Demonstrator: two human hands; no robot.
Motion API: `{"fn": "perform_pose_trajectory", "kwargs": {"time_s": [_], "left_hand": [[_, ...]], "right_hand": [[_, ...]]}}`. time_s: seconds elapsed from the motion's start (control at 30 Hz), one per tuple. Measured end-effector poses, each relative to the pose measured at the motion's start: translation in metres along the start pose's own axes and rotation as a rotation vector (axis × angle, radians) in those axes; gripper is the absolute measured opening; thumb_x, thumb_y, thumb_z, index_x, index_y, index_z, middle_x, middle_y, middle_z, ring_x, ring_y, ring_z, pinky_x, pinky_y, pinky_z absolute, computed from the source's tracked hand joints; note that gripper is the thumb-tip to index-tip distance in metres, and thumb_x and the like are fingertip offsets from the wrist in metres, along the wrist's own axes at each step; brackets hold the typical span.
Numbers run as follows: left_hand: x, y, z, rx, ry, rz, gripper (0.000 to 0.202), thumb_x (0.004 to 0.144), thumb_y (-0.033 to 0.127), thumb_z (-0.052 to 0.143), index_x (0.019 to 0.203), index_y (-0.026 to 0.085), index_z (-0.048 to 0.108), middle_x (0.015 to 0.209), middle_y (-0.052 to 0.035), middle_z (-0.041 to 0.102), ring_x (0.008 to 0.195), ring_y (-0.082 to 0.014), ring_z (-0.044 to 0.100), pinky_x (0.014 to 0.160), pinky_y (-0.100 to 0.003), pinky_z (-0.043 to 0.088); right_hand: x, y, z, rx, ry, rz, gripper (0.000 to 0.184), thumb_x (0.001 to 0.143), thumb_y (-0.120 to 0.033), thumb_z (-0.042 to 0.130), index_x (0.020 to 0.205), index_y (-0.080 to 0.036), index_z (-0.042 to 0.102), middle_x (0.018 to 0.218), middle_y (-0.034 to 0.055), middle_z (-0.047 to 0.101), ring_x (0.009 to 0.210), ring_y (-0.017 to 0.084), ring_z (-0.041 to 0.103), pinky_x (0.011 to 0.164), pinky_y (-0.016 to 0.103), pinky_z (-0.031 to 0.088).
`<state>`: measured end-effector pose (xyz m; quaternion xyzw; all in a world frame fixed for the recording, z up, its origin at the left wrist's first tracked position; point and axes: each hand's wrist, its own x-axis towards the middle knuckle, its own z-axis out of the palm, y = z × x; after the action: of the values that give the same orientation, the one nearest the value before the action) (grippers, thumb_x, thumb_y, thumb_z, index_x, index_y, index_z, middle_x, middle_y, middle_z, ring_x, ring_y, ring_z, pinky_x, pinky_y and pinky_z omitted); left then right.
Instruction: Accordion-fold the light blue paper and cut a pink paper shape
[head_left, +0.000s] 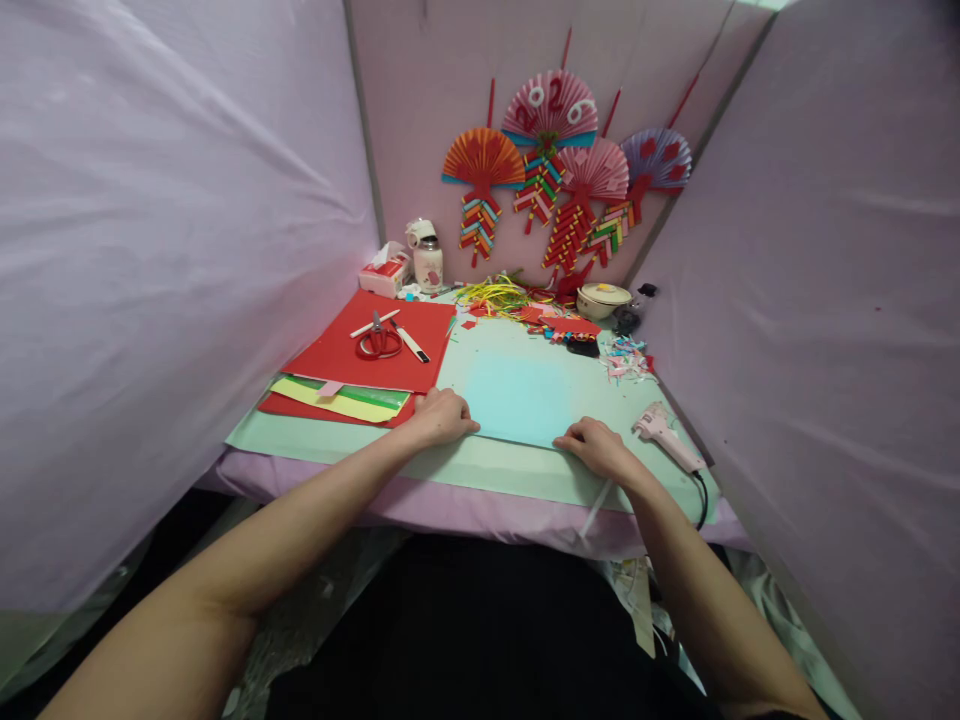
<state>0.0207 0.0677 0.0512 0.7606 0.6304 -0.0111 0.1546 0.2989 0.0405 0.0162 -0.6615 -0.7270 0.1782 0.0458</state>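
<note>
Scissors [378, 332] L, glue gun [667, 438] R of blue sheet [519, 397] (LH [442, 416] + RH [596, 447] pinching nr edge).

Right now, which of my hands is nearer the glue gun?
Right. Your right hand is just left of the glue gun, at the blue sheet's near right corner; your left hand is farther, by its near left corner.

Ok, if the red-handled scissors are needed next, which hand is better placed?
Likely the left hand: at the near left corner of the light blue paper, it's closer to the red-handled scissors; the right hand, at the near right corner, is nearer the pale pink glue gun.
</note>
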Motion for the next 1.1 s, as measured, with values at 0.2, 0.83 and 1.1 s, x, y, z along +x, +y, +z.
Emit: {"fn": "perform_pose_trajectory", "kwargs": {"time_s": [0.2, 0.83, 1.1], "left_hand": [[0.012, 0.002, -0.005, 0.059, -0.095, -0.012, 0.031, 0.078, 0.05, 0.063, 0.089, 0.024, 0.075, 0.105, -0.0094, 0.071, 0.111, -0.0315, 0.056, 0.092, -0.043, 0.042], [0.019, 0.011, -0.017, 0.157, -0.213, -0.026, 0.04, 0.077, 0.053, 0.064, 0.099, 0.022, 0.074, 0.109, -0.0133, 0.07, 0.105, -0.0311, 0.061, 0.09, -0.039, 0.046], [0.013, 0.018, -0.026, 0.139, -0.249, -0.057, 0.04, 0.079, 0.05, 0.064, 0.103, 0.019, 0.073, 0.109, -0.0139, 0.07, 0.099, -0.03, 0.064, 0.086, -0.037, 0.048]], "right_hand": [[0.003, -0.006, -0.011, -0.009, -0.095, 0.069, 0.033, 0.084, -0.048, 0.056, 0.077, -0.019, 0.072, 0.081, 0.0048, 0.07, 0.077, 0.018, 0.059, 0.066, 0.027, 0.033], [0.015, -0.004, -0.029, -0.099, -0.209, 0.086, 0.036, 0.081, -0.052, 0.063, 0.086, -0.018, 0.076, 0.083, 0.0066, 0.072, 0.078, 0.019, 0.062, 0.066, 0.026, 0.038], [0.015, -0.005, -0.029, -0.113, -0.21, 0.103, 0.036, 0.08, -0.053, 0.065, 0.087, -0.019, 0.075, 0.087, 0.0069, 0.073, 0.08, 0.02, 0.063, 0.068, 0.027, 0.038]]}}
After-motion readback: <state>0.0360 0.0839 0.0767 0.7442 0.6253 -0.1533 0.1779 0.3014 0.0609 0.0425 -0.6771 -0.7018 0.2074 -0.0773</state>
